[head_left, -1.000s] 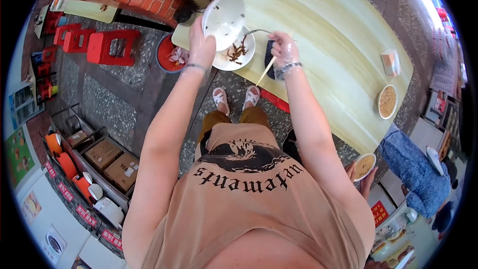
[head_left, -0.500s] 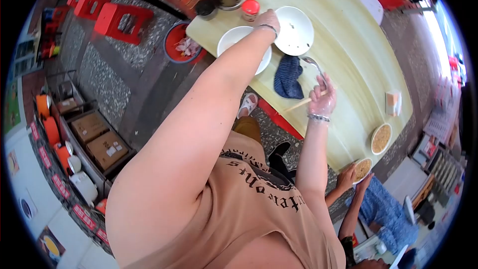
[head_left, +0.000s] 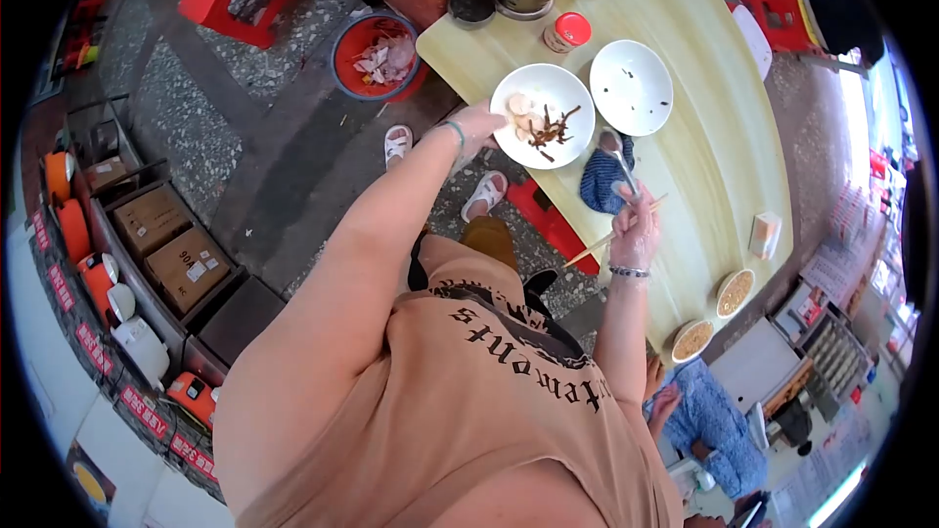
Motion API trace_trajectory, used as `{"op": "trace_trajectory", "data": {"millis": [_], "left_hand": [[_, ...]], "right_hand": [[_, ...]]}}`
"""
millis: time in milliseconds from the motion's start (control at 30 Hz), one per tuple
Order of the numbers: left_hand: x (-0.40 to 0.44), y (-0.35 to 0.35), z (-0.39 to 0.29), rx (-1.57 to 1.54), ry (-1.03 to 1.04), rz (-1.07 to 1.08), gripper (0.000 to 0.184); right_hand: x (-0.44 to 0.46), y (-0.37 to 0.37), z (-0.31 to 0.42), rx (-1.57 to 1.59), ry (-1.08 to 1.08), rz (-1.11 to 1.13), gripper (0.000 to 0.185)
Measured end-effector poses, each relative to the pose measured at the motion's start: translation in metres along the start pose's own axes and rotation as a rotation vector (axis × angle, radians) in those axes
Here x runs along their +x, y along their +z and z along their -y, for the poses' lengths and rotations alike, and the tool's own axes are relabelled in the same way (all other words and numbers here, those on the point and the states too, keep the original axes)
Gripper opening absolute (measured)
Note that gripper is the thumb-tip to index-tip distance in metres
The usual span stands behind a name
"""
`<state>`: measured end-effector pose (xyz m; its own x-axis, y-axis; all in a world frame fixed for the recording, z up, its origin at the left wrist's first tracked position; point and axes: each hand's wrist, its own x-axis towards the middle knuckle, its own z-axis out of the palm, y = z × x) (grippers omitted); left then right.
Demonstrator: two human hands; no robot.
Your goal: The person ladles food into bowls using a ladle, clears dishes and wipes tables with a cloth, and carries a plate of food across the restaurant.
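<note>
1. Broadly, stands beside the pale table, at the edge nearest the body.
2. Has the red bin on the floor, just off one corner, with pale crumpled pieces inside.
3. Holds the food bowl by its outer side in the left hand, fingers grasping the rim; carries dark brown strips and pale rounded pieces in it. Cannot tell about contact between bowl and table.
4. Has the second white bowl on the table just beside, with a few dark bits inside.
5. Has the dark blue cloth bunched on the table, below both bowls.
6. Keeps the right hand near the cloth, fingers clenched around spoon and chopsticks together.
7. Has the red-lidded jar upright, beyond the food bowl.
8. Points the spoon head over the cloth.
9. Slants the chopsticks across toward the table edge.
</note>
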<state>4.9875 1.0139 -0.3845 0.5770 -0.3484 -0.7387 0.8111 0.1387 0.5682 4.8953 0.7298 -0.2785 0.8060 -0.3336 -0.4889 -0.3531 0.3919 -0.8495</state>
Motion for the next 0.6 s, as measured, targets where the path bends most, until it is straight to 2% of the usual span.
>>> {"op": "trace_trajectory", "data": {"millis": [67, 100, 200, 233, 267, 333, 400, 467, 533, 600], "left_hand": [[-0.01, -0.006, -0.003, 0.026, -0.018, 0.008, 0.049], [-0.023, -0.013, -0.005, 0.003, 0.012, 0.022, 0.05], [-0.051, -0.059, -0.002, -0.041, 0.01, 0.039, 0.055], [-0.07, -0.077, -0.003, -0.099, -0.015, -0.023, 0.055], [-0.086, -0.098, -0.005, -0.155, -0.039, -0.086, 0.055], [-0.117, -0.141, -0.012, -0.168, -0.032, -0.184, 0.066], [-0.132, -0.185, -0.014, -0.218, -0.02, -0.252, 0.07], [-0.144, -0.215, -0.031, -0.267, -0.028, -0.375, 0.068], [-0.13, -0.269, -0.018, -0.201, -0.056, -0.476, 0.062], [-0.13, -0.297, -0.033, -0.193, -0.119, -0.594, 0.055]], "right_hand": [[-0.007, 0.034, -0.007, -0.032, 0.082, 0.144, 0.029], [-0.013, 0.057, -0.01, -0.175, 0.09, 0.165, 0.029], [-0.034, 0.13, -0.022, -0.315, 0.223, 0.294, 0.026], [-0.04, 0.158, -0.029, -0.363, 0.322, 0.308, 0.025], [-0.041, 0.179, -0.043, -0.454, 0.328, 0.393, 0.02], [-0.046, 0.233, -0.07, -0.52, 0.38, 0.514, 0.016], [-0.039, 0.279, -0.104, -0.61, 0.321, 0.669, 0.017], [-0.013, 0.306, -0.168, -0.726, 0.234, 0.705, 0.019], [0.004, 0.349, -0.191, -0.98, 0.155, 0.637, 0.02], [0.022, 0.375, -0.236, -0.725, 0.191, 0.534, 0.018]]}}
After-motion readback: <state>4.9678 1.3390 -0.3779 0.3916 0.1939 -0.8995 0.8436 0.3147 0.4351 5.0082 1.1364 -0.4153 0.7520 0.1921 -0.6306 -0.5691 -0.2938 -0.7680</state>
